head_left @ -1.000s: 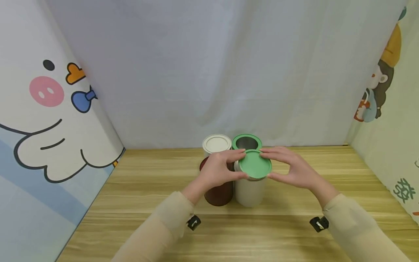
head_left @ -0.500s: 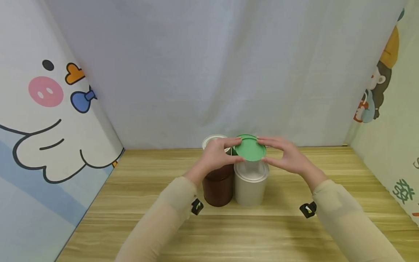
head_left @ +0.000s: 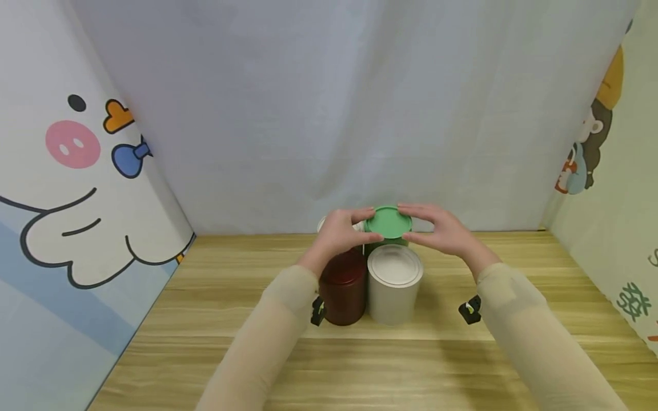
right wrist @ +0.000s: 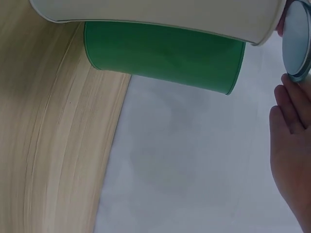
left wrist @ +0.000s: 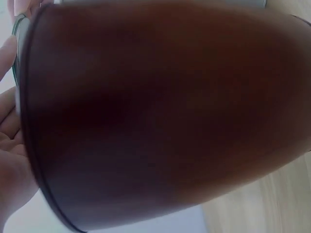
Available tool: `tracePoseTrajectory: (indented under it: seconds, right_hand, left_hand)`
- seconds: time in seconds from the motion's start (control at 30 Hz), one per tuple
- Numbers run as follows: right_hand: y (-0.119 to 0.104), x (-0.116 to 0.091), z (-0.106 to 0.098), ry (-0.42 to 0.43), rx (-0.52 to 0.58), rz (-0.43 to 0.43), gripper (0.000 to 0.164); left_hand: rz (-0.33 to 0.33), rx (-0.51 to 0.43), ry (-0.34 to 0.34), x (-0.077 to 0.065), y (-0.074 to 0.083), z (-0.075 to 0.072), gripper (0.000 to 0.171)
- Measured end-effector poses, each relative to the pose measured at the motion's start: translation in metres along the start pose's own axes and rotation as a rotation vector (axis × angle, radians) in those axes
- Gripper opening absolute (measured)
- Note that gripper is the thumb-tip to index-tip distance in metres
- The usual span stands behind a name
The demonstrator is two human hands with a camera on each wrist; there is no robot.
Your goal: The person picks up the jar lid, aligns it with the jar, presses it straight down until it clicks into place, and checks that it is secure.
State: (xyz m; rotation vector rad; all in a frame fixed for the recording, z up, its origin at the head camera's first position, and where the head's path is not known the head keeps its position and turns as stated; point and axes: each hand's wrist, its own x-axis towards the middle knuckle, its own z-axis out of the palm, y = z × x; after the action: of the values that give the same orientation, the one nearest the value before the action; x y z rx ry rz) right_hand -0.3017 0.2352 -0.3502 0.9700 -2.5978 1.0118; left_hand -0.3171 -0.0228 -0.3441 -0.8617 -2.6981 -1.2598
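Note:
A round green lid [head_left: 389,222] is held level between both hands, over the green canister [right wrist: 165,53]. My left hand [head_left: 341,231] pinches its left edge, thumb in front and fingers behind. On the other side my right hand [head_left: 437,228] grips the right edge likewise. In the right wrist view a gap shows between the lid [right wrist: 296,41] and the canister's rim. Nearer to me stand a white canister [head_left: 393,297] with a white lid on and a dark red canister [head_left: 343,297], which fills most of the left wrist view. The green canister's opening is hidden in the head view.
Behind the left hand, another white lid [head_left: 321,224] shows at the back left, mostly covered. The canisters stand close together on a wood-grain table [head_left: 205,319]. A pale curtain [head_left: 257,114] hangs behind, with printed cloth walls at either side.
Both hands have carried the green lid back from over the front white canister to over the green canister. The white canister's top and the dark red one are now more exposed.

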Motion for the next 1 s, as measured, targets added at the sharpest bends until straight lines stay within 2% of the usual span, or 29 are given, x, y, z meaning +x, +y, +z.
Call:
tracePoseTrajectory:
  seconds: [0.13,0.3,0.57,0.83,1.0]
  right_hand:
    - [0.005,0.005,0.000,-0.056,0.006,0.065,0.057]
    - [0.012,0.009,0.002,-0.097,0.086,0.110,0.056]
    - [0.021,0.012,0.005,-0.133,0.137,0.158,0.060]
    - [0.029,0.014,0.010,-0.148,0.166,0.185,0.060]
    - [0.035,0.016,0.012,-0.163,0.170,0.202,0.059]
  left_hand:
    - [-0.038,-0.020,-0.019,0.005,-0.004,0.002,0.061]
    - [-0.082,-0.043,-0.038,0.011,-0.011,0.005,0.060]
    - [-0.087,0.062,-0.044,0.017,-0.011,0.009,0.060]
    - [-0.127,0.056,-0.047,0.023,-0.015,0.018,0.062]
    - [-0.151,0.106,-0.045,0.026,-0.013,0.021,0.062]
